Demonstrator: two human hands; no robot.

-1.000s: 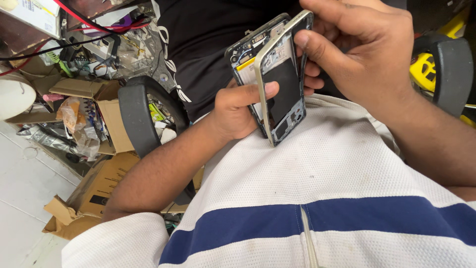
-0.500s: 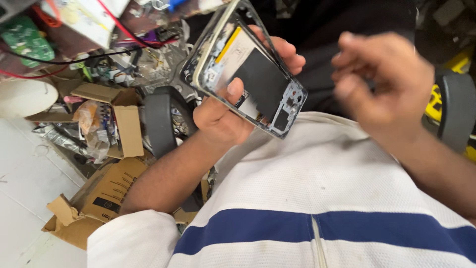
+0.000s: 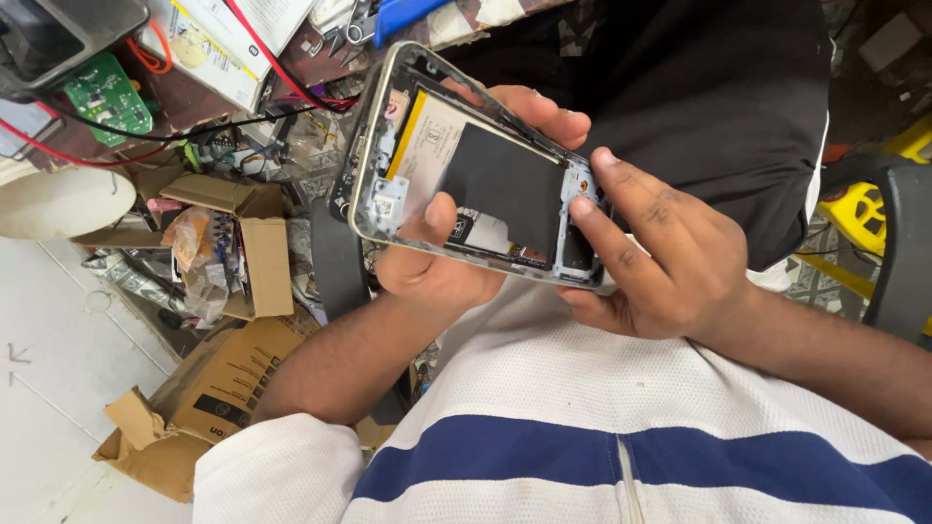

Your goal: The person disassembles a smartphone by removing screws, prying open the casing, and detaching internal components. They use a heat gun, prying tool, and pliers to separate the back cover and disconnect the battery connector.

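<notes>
1. Left hand (image 3: 437, 267) grips the opened phone (image 3: 466, 180) from below: thumb on the inner face near the bottom rim, fingers (image 3: 544, 116) wrapped round the far rim. Phone is held in the air over the lap, above the white shirt w/ blue stripe (image 3: 602, 456), not resting on any surface.
2. Phone lies open side up, back cover off: metal frame, black patch (image 3: 505, 180) in the middle, pale battery w/ yellow strip (image 3: 408, 131) toward its left end.
3. Right hand (image 3: 660, 262) now at the phone's right end; two fingertips (image 3: 587, 209) press on the inner parts there, hand curled loosely, holding nothing.
4. Vs 0.5 s ago: right hand was lifted clear to the right, blurred, not touching the phone; it has come in & down onto the right end.
5. Vs 0.5 s ago: phone sits flatter & lower in view, less tilted up; left grip much the same.
6. Vs 1.0 s ago: a second panel was held against the phone by the right hand; can't see that panel now.
7. Around: torn cardboard boxes (image 3: 228, 378) on the floor at lower left, green circuit board (image 3: 102, 97) & red wires (image 3: 277, 68) on the cluttered surface at top left, yellow stool (image 3: 869, 209) at the right edge.
</notes>
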